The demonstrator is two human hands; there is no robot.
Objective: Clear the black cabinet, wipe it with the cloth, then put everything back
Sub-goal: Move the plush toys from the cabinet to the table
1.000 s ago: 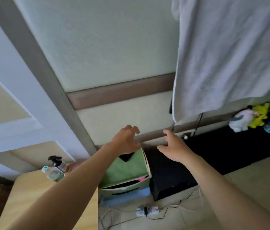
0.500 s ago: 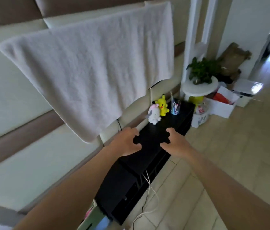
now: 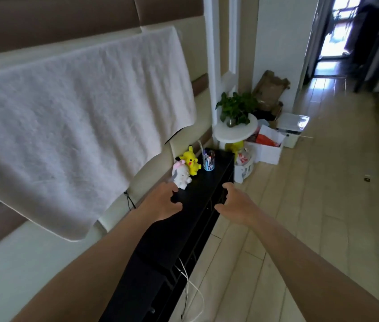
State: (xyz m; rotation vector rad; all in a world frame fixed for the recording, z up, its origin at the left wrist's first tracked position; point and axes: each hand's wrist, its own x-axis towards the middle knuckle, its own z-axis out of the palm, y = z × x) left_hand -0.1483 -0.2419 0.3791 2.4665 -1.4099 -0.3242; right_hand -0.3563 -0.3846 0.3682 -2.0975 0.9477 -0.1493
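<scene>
A long low black cabinet [image 3: 197, 201] runs along the wall. At its far end stand a white plush toy [image 3: 181, 174], a yellow plush toy [image 3: 191, 161] and a blue pen cup [image 3: 209, 159]. My left hand [image 3: 161, 202] hovers over the cabinet top just short of the white plush, fingers loosely curled and holding nothing. Level with it, my right hand [image 3: 235, 204] hangs over the cabinet's front edge, also loosely curled and holding nothing. A large white towel [image 3: 79, 122] hangs on the wall above.
Beyond the cabinet stands a white round side table [image 3: 236, 133] with a potted plant [image 3: 236, 108]. White boxes and bags [image 3: 267, 147] crowd the corner. White cables [image 3: 188, 282] hang off the cabinet front. Pale wood floor [image 3: 311, 205] stretches right toward a doorway.
The view swung right from the cabinet's left end to its far end with the toys. Both hands stayed outstretched and moved nearer to the plush toys.
</scene>
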